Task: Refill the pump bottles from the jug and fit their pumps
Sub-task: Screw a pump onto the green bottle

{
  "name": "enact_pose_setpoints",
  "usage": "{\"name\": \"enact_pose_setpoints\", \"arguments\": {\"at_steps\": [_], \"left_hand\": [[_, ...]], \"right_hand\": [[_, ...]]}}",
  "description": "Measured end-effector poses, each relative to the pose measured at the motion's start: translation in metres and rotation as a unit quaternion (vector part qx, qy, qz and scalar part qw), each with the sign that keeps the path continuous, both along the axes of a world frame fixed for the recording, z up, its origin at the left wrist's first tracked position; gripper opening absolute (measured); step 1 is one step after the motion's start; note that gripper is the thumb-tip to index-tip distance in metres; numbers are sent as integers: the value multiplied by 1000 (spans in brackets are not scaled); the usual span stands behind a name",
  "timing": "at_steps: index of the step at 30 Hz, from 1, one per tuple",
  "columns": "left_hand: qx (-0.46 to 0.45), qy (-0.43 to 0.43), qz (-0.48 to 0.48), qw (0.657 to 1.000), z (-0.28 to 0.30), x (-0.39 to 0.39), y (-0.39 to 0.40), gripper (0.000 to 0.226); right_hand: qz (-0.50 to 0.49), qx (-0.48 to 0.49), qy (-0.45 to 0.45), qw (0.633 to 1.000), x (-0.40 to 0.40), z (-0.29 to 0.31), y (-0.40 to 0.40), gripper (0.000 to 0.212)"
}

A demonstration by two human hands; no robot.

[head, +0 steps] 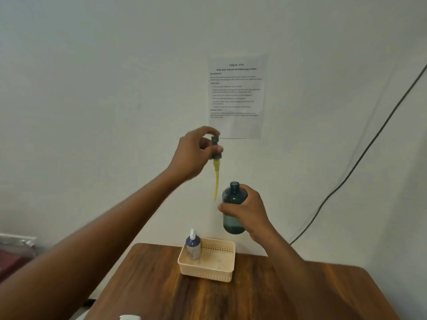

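Up in the air above the table (254,294), the left hand (194,153) pinches a pump (216,147) by its dark collar, fingers and thumb curled round it, and the pump's yellow-coated tube (216,181) hangs almost straight down, its tip a little to the left of and below the open mouth of the bottle (233,207). The right hand (247,211) wraps round that teal bottle at mid-body and holds it upright, clear of the table, with only a little liquid showing at the bottom. Everything seems to turn on that offset: the tube runs nearly parallel to the bottle's long axis but beside the neck, not over it. In a cream basket (208,271) on the table stands a small bottle (193,247), near its left corner.
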State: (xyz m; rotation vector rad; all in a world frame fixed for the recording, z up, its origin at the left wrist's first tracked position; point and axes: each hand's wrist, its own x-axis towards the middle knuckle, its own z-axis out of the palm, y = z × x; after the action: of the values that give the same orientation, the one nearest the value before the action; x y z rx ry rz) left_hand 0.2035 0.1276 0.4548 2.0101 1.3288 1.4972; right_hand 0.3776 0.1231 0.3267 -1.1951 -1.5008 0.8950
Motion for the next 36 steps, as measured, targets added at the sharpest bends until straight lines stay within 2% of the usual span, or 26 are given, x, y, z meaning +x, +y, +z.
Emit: {"name": "enact_pose_setpoints", "arguments": {"at_steps": [5,10,21,36], "left_hand": [[68,-15,-10,998,63,3,-15,30],[85,-20,-7,996,85,13,-23,30],[61,-13,-11,998,59,24,-24,30],[14,5,0,1000,8,37,-32,31]], "right_hand": [[17,4,2,1000,-8,12,-9,55],[26,6,8,1000,-14,24,-13,52],[22,29,8,999,-13,35,-11,56],[-8,24,13,1000,-8,43,-2,52]]}}
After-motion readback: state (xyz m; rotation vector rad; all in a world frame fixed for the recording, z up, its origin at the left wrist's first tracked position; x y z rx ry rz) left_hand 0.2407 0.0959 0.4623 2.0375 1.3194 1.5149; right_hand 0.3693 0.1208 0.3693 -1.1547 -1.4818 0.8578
